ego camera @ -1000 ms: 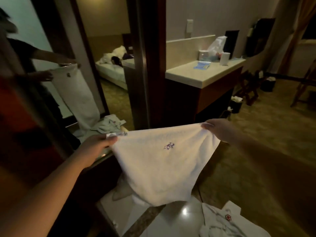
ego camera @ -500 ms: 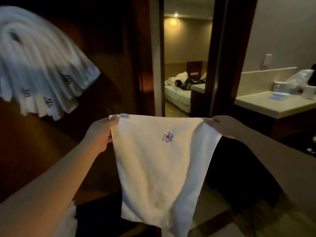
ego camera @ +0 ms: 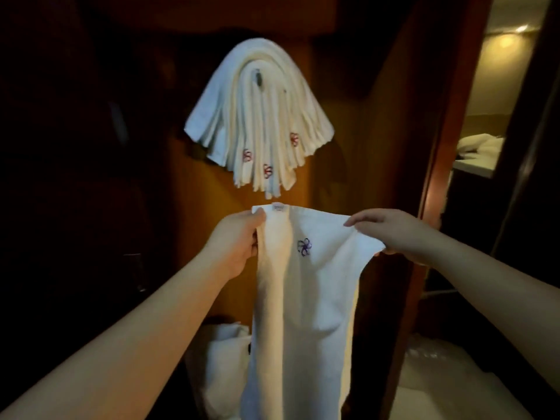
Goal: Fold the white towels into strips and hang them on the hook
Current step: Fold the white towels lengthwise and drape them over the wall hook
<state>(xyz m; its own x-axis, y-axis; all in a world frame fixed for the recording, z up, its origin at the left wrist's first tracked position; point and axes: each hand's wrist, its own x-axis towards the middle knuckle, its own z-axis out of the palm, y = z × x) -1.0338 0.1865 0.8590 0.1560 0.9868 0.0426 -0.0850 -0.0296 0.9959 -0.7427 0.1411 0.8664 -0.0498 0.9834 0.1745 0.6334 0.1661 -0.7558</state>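
- The fingers of the left hand curled over the top left corner of the white towel and pinched it beside its sewn label; the right hand gripped the top right corner, thumb under the cloth and fingers lying fairly flat over the edge.
- From both sets of fingers the towel hung straight down, long axis vertical, its top edge sagging between the hands and its lower end running out of view.
- A purple embroidered mark sat just below that edge, nearer the left fingers.
- The hanging towels fanned from the hook, directly above and beyond the fingers; their lowest tips ended just above the label, apart from it.
- The left fingers seemed a little nearer the hook's line than the right.
- Judged from this, the towel was still too wide and wanted its right corner brought across to the left.
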